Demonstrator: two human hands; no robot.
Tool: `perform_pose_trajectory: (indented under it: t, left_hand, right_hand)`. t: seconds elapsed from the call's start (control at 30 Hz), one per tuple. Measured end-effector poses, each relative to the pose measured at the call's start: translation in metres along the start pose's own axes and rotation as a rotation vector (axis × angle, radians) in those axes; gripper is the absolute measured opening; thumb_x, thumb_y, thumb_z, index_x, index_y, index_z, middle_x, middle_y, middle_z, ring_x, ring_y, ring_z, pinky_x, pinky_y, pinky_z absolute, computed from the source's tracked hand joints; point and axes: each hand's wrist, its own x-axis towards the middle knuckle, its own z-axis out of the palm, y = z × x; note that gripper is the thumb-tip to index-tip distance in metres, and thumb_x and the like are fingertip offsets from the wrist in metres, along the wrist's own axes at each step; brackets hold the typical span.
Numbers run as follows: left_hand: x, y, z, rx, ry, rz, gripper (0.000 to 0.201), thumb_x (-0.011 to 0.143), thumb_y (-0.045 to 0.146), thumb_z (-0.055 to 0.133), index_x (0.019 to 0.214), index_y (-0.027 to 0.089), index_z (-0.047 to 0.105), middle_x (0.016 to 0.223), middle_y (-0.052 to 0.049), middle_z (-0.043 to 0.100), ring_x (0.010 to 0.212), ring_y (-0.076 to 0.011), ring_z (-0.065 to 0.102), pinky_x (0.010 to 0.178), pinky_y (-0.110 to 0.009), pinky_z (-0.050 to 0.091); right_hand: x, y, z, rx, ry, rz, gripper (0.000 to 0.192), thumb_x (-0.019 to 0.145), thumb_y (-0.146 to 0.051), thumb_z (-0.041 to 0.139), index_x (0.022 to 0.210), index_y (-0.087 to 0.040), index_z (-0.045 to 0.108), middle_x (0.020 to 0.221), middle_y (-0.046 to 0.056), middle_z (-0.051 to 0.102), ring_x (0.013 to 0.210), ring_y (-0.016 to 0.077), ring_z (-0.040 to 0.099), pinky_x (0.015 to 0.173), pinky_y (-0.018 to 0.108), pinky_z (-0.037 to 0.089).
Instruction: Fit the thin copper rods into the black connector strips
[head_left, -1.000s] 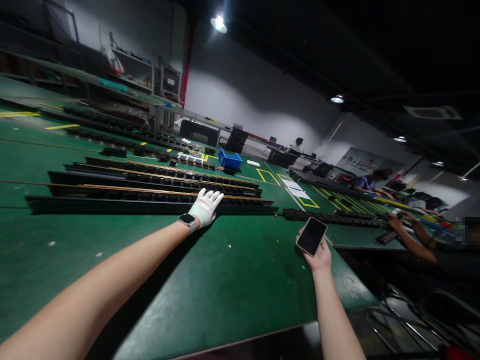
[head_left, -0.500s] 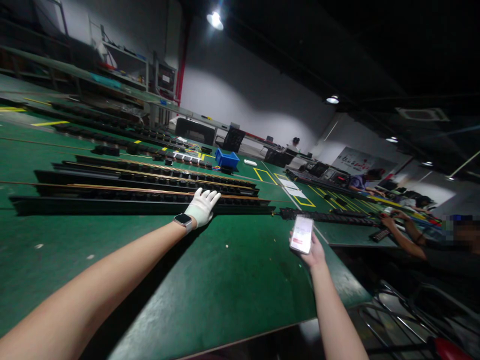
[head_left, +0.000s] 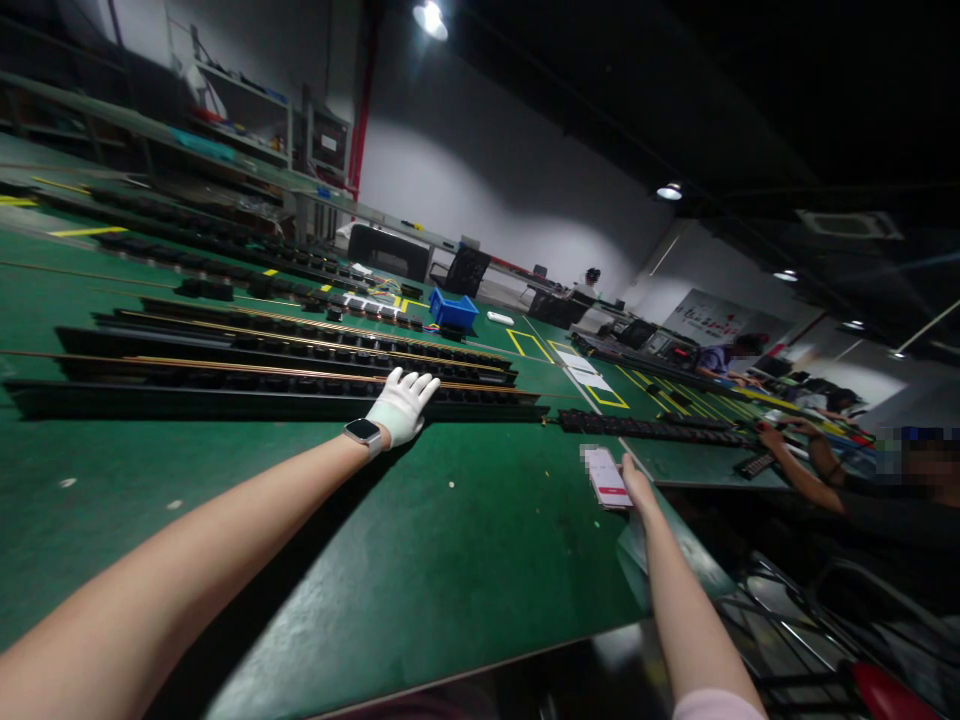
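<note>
My left hand [head_left: 403, 405], in a white glove with a watch at its wrist, rests with fingers spread on the nearest long black rail [head_left: 300, 406] and the thin copper-coloured rods [head_left: 225, 370] along it. A smartphone [head_left: 609, 482] with a lit white screen and a red band is low over the table front, tilted. At its right edge is my bare right hand [head_left: 636, 482], the thumb along the side and the other fingers mostly hidden. It appears to grip the phone by that edge.
More black rails and strips lie behind on the green table [head_left: 480, 560]. A blue bin [head_left: 453, 310] stands beyond them, near white paper sheets [head_left: 581, 370]. A black strip [head_left: 652, 428] extends rightward. At right sits a co-worker, arms [head_left: 802, 470] over the table, near metal chairs [head_left: 795, 610].
My right hand has shifted to the phone's right edge, and the phone has turned and tilted, its screen showing more clearly. My left hand stays on the rail. The view has shifted slightly.
</note>
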Motion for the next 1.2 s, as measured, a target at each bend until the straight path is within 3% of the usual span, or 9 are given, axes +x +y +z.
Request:
perform_pose_trajectory:
  t: [0.07,0.13,0.27,0.37,0.47,0.6,0.77,0.97,1.2]
  left_hand:
    - [0.000,0.000,-0.001,0.009,-0.006,-0.001,0.082,0.090,0.033,0.065,0.167,0.018,0.044,0.168,-0.019,0.051,0.147,-0.0393,0.050,0.130,-0.061,0.020]
    - [0.000,0.000,-0.002,0.017,-0.013,0.000,0.081,0.091,0.033,0.065,0.167,0.017,0.044,0.168,-0.020,0.051,0.149,-0.0400,0.049,0.130,-0.062,0.020]
    - [0.000,0.000,-0.002,0.001,-0.014,-0.002,0.081,0.090,0.032,0.063,0.167,0.015,0.044,0.169,-0.021,0.049,0.150,-0.0406,0.047,0.131,-0.063,0.019]
    - [0.000,0.000,-0.002,-0.019,-0.010,-0.009,0.083,0.090,0.032,0.063,0.169,0.018,0.042,0.169,-0.019,0.050,0.150,-0.0399,0.047,0.131,-0.062,0.019]
    - [0.001,0.000,0.000,-0.010,-0.013,-0.010,0.085,0.091,0.032,0.063,0.171,0.020,0.038,0.169,-0.018,0.050,0.151,-0.0395,0.047,0.131,-0.062,0.019]
    - [0.000,0.000,0.001,-0.015,-0.004,-0.005,0.084,0.090,0.032,0.063,0.170,0.020,0.039,0.168,-0.019,0.051,0.149,-0.0399,0.048,0.131,-0.063,0.020]
    - [-0.001,-0.001,0.004,-0.006,0.025,-0.001,0.084,0.089,0.033,0.065,0.169,0.019,0.041,0.168,-0.019,0.051,0.149,-0.0393,0.049,0.132,-0.062,0.019]
    - [0.000,-0.004,0.007,0.033,0.023,-0.006,0.085,0.089,0.034,0.065,0.170,0.022,0.041,0.168,-0.017,0.052,0.149,-0.0383,0.049,0.132,-0.061,0.021]
    - [-0.001,-0.003,0.007,0.040,0.023,0.005,0.083,0.089,0.034,0.064,0.168,0.019,0.044,0.168,-0.018,0.052,0.148,-0.0392,0.049,0.130,-0.062,0.022]
  right_hand:
    - [0.003,0.003,0.002,-0.071,-0.042,0.043,0.089,0.099,-0.079,0.045,0.148,-0.007,0.067,0.130,0.025,0.077,0.128,0.0394,0.072,0.108,0.048,0.057]
    - [0.004,0.005,0.004,-0.158,-0.047,0.010,0.111,0.086,-0.081,0.068,0.164,-0.004,0.048,0.157,0.030,0.059,0.149,0.0420,0.055,0.121,0.049,0.045]
    - [0.003,0.013,0.008,-0.278,-0.071,-0.049,0.146,0.068,-0.073,0.088,0.174,-0.002,0.018,0.169,0.037,0.039,0.159,0.0454,0.040,0.127,0.054,0.034]
    - [-0.001,0.016,0.009,-0.326,-0.089,-0.047,0.137,0.078,-0.066,0.084,0.176,-0.004,0.010,0.168,0.033,0.044,0.159,0.0435,0.042,0.128,0.053,0.032]
    - [-0.011,0.009,0.015,-0.413,-0.041,-0.072,0.117,0.088,-0.064,0.074,0.175,-0.006,0.020,0.171,0.030,0.040,0.160,0.0459,0.037,0.129,0.059,0.031]
    - [-0.028,-0.028,0.043,-0.384,-0.034,-0.396,0.090,0.098,-0.060,0.059,0.172,-0.015,0.034,0.174,0.020,0.039,0.164,0.0369,0.031,0.134,0.054,0.026]
    - [-0.039,-0.102,0.097,-0.288,-0.060,-0.755,0.094,0.100,-0.043,0.055,0.178,-0.014,0.012,0.184,0.014,0.016,0.170,0.0290,0.014,0.138,0.050,0.020]
    - [-0.022,-0.173,0.140,-0.346,-0.058,-0.658,0.096,0.093,-0.015,0.049,0.178,-0.017,0.006,0.186,0.012,0.008,0.171,0.0327,0.005,0.136,0.062,0.018]
    - [-0.010,-0.204,0.155,-0.525,-0.099,-0.774,0.104,0.083,-0.002,0.049,0.178,-0.024,0.014,0.185,0.006,0.018,0.171,0.0280,0.010,0.136,0.066,0.007]
